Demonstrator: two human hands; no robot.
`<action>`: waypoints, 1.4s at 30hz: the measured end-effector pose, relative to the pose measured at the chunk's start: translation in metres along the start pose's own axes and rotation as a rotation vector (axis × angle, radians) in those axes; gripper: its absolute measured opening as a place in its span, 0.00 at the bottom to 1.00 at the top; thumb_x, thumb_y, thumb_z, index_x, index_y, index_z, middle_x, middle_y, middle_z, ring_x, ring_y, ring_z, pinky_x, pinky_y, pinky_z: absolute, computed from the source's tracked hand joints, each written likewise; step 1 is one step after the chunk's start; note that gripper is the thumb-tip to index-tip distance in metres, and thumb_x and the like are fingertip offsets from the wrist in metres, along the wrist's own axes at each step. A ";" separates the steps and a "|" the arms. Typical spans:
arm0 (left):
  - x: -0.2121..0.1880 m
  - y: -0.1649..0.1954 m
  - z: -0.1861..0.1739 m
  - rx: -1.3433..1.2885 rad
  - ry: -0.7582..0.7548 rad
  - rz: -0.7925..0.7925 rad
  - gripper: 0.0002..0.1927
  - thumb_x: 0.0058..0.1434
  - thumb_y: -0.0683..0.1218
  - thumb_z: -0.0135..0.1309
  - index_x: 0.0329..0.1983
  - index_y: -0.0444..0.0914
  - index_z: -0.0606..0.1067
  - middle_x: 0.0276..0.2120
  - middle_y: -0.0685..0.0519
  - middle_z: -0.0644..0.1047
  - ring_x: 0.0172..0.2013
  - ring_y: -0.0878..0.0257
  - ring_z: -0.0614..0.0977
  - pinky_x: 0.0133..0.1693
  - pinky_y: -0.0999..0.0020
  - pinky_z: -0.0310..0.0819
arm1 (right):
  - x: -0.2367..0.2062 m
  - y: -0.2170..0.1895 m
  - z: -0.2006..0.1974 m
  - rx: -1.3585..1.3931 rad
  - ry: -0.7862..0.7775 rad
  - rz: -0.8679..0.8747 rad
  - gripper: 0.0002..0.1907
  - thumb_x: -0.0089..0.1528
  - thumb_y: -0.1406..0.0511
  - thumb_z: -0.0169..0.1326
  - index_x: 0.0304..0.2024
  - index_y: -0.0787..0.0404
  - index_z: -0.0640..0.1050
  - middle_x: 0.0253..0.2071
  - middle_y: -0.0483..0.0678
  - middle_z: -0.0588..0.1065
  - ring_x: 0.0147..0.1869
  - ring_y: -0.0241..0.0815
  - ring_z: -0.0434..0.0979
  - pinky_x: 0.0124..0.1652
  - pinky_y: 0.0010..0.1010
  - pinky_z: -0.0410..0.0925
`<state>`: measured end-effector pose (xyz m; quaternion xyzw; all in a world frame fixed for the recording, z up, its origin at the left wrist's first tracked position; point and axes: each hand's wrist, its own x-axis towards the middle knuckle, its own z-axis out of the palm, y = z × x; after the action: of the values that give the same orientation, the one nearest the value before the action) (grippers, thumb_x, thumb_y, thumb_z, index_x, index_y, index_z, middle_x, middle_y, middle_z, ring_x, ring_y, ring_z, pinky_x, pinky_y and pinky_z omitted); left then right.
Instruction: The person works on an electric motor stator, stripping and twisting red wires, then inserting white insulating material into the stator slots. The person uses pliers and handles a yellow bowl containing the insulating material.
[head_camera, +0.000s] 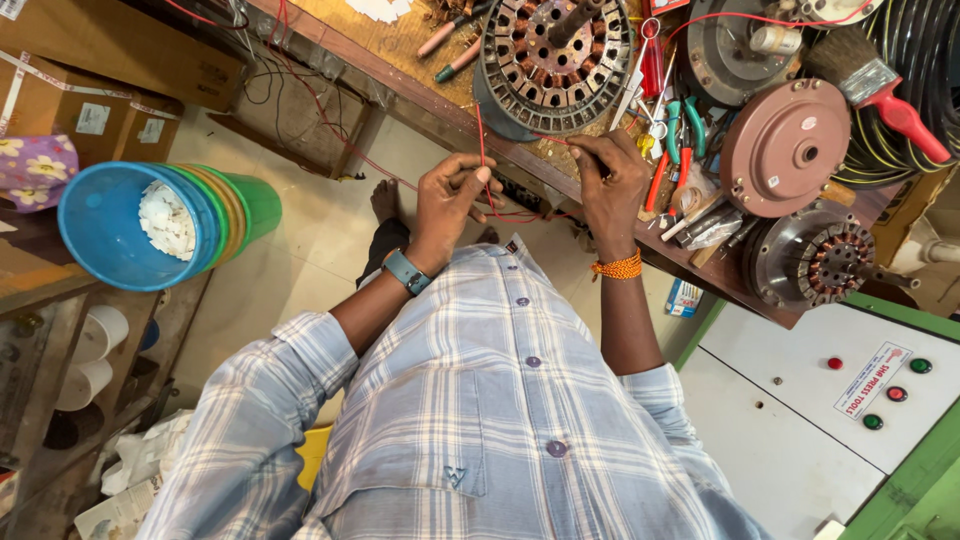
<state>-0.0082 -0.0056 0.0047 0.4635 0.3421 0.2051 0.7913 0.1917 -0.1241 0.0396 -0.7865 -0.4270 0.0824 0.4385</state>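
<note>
Red wire (484, 160) runs pinched between left hand (452, 195) and right hand (612, 180), both closed on it.

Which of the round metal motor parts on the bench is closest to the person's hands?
The large slotted stator ring, directly above both hands. The left hand and right hand pinch a red wire beneath it; the others lie farther right.

Pale tiled floor (300, 270) down below, pretty evenly lit. A wooden workbench (420, 95) cuts across the top of the frame, cardboard boxes (100, 90) upper left, wooden shelving (60, 400) lower left, and a white-and-green cabinet (800, 430) lower right.
</note>
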 end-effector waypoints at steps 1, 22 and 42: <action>0.000 0.000 0.000 -0.001 -0.004 0.006 0.16 0.70 0.51 0.55 0.53 0.37 0.76 0.36 0.51 0.83 0.34 0.65 0.86 0.28 0.75 0.77 | 0.000 0.001 0.001 -0.007 0.001 0.007 0.09 0.62 0.75 0.62 0.43 0.62 0.85 0.33 0.48 0.76 0.35 0.37 0.74 0.34 0.30 0.66; 0.001 -0.012 -0.004 -0.017 0.008 0.002 0.15 0.69 0.51 0.55 0.52 0.36 0.76 0.36 0.50 0.83 0.33 0.64 0.87 0.27 0.75 0.76 | -0.007 -0.003 0.006 -0.012 0.032 0.031 0.06 0.61 0.73 0.64 0.41 0.63 0.85 0.33 0.47 0.76 0.35 0.36 0.74 0.34 0.30 0.67; -0.002 -0.002 0.002 -0.010 -0.057 0.039 0.14 0.70 0.48 0.54 0.54 0.36 0.76 0.37 0.50 0.83 0.34 0.64 0.87 0.28 0.74 0.79 | -0.013 -0.008 0.003 -0.009 0.040 0.029 0.05 0.63 0.72 0.64 0.42 0.64 0.84 0.34 0.48 0.76 0.36 0.39 0.75 0.36 0.32 0.67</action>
<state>-0.0081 -0.0092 0.0042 0.4716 0.3094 0.2087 0.7989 0.1768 -0.1297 0.0405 -0.7961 -0.4070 0.0709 0.4422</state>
